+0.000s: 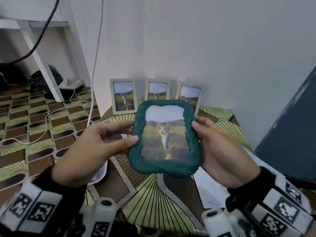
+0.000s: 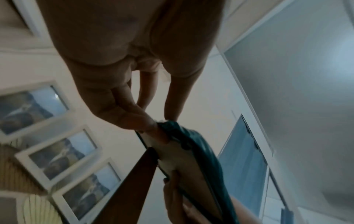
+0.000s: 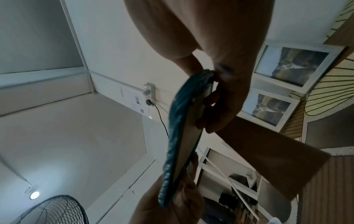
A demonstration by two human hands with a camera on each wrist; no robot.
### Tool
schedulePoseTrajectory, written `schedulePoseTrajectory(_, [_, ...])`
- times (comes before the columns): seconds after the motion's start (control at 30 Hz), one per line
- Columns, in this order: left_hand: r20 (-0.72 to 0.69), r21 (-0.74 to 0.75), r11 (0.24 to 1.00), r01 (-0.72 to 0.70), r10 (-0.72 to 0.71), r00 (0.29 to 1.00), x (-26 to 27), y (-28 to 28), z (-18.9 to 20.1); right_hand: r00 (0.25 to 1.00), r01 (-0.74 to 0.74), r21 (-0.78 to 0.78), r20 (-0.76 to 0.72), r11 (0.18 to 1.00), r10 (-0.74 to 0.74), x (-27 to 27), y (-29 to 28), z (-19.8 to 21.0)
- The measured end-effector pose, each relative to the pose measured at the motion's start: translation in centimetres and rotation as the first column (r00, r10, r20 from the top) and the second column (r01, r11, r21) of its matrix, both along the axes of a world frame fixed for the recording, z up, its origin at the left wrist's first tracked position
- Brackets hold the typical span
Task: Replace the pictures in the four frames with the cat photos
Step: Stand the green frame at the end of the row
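Observation:
I hold a dark green ribbed frame (image 1: 193, 147) upright over the table, a cat photo (image 1: 164, 139) showing in it. My left hand (image 1: 95, 147) pinches its left edge, thumb on the front. My right hand (image 1: 220, 151) grips the right edge, fingers behind. In the left wrist view the green frame (image 2: 199, 151) is edge-on between thumb and fingers; in the right wrist view the frame (image 3: 180, 136) has its brown stand (image 3: 272, 154) swung out. Three white frames (image 1: 124, 96) (image 1: 157, 90) (image 1: 189, 94) with cat photos lean on the wall behind.
The patterned table (image 1: 153, 199) stands in a corner of white walls. A white sheet (image 1: 210, 190) lies at the right, under a dark blue panel (image 1: 290, 130). White cables (image 1: 92, 93) and a black cord hang at left over the patterned floor.

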State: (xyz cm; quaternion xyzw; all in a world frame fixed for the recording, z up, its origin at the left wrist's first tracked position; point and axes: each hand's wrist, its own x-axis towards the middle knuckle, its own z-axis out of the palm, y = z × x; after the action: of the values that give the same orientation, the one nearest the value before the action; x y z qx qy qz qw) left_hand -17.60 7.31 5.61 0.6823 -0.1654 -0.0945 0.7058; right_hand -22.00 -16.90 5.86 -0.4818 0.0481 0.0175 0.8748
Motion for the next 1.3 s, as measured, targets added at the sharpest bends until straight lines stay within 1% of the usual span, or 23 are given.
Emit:
schedulePoseTrajectory(0.07, [-0.090, -0.041, 0.998, 0.042, -0.045, 0.995, 0.6, 0.0, 0.4, 0.998, 0.010, -0.017, -0.070, 1.000, -0.012, 0.4, -0.5, 0.6])
schedulePoseTrajectory(0.17, [-0.216, -0.060, 0.995, 0.074, -0.085, 0.973, 1.4, -0.1, 0.8, 0.982, -0.075, 0.007, -0.175, 0.997, 0.075, 1.0, -1.1, 1.3])
schedulePoseTrajectory(0.27, [-0.305, -0.081, 0.993, 0.081, -0.102, 0.947, 1.9, -0.2, 0.8, 0.962, -0.108, 0.024, -0.248, 0.994, 0.111, 1.6, -1.6, 1.3])
schedulePoseTrajectory(0.4, [-0.374, -0.092, 0.993, 0.068, -0.097, 0.922, 2.4, -0.2, 0.1, 0.944, -0.116, -0.004, -0.311, 0.993, 0.109, 2.1, -1.5, 0.3])
schedulePoseTrajectory(0.5, [-0.383, -0.061, 0.996, 0.061, -0.080, 0.920, 2.6, -0.1, -0.8, 0.935, -0.119, 0.014, -0.335, 0.993, 0.117, 2.1, -1.4, -0.7])
schedulePoseTrajectory(0.6, [-0.352, -0.026, 0.998, 0.049, -0.055, 0.935, 2.6, -0.4, -1.6, 0.946, -0.106, 0.014, -0.307, 0.994, 0.105, 2.1, -1.4, -1.5])
schedulePoseTrajectory(0.73, [-0.257, -0.019, 0.998, 0.062, -0.065, 0.964, 2.8, -2.0, -1.8, 0.966, 0.001, -0.052, -0.258, 0.999, -0.015, 2.8, -1.9, -1.4])
schedulePoseTrajectory(0.83, [-0.190, -0.017, 0.995, 0.094, -0.096, 0.977, 4.1, -3.6, -0.9, 0.974, 0.063, -0.054, -0.216, 0.997, -0.073, 3.4, -3.1, -0.6])
schedulePoseTrajectory(0.97, [-0.076, 0.012, 0.987, 0.162, -0.161, 0.984, 6.8, -6.5, 0.9, 0.982, 0.148, -0.090, -0.107, 0.985, -0.157, 4.5, -6.1, 1.1])
schedulePoseTrajectory(1.07, [0.035, 0.095, 0.977, 0.190, -0.194, 0.980, 9.1, -9.5, 2.2, 0.975, 0.212, -0.149, -0.029, 0.966, -0.219, 5.4, -8.6, 2.7])
schedulePoseTrajectory(1.13, [0.090, 0.157, 0.966, 0.207, -0.223, 0.971, 10.6, -11.8, 2.8, 0.972, 0.231, -0.172, 0.012, 0.957, -0.233, 6.0, -10.5, 3.5])
schedulePoseTrajectory(1.23, [0.119, 0.190, 0.948, 0.256, -0.281, 0.952, 12.7, -15.4, 3.2, 0.970, 0.243, -0.187, 0.054, 0.952, -0.237, 6.8, -13.8, 4.5])
schedulePoseTrajectory(1.3, [0.133, 0.199, 0.940, 0.277, -0.306, 0.943, 13.9, -17.9, 3.1, 0.971, 0.238, -0.187, 0.050, 0.953, -0.233, 7.5, -16.1, 5.0])
